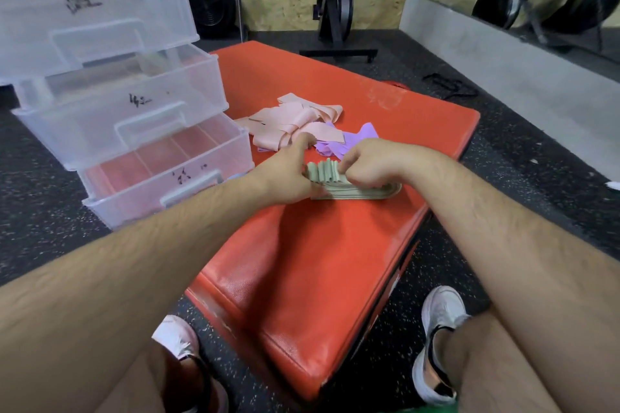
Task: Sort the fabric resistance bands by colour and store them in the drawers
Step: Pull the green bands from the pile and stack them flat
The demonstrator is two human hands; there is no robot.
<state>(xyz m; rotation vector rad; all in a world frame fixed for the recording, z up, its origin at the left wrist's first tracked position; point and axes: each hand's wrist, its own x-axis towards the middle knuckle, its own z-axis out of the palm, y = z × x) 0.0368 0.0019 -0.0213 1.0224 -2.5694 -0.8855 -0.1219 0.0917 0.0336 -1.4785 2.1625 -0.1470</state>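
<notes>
Clear drawers (141, 134) open, contents unclear; L hand (289, 175) + R hand (369, 165) pinch green bands (365, 192).

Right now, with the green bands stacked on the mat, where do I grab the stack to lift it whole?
Clamp the green stack at the middle of its near long edge, coming from the near side, thumb under, fingers on top. There the layers lie flat and aligned; its left end fans into loose upright loops that would likely slip.

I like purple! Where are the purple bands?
The purple bands lie mid head view on the red mat, beyond the right hand, right of the pink bands.
</notes>
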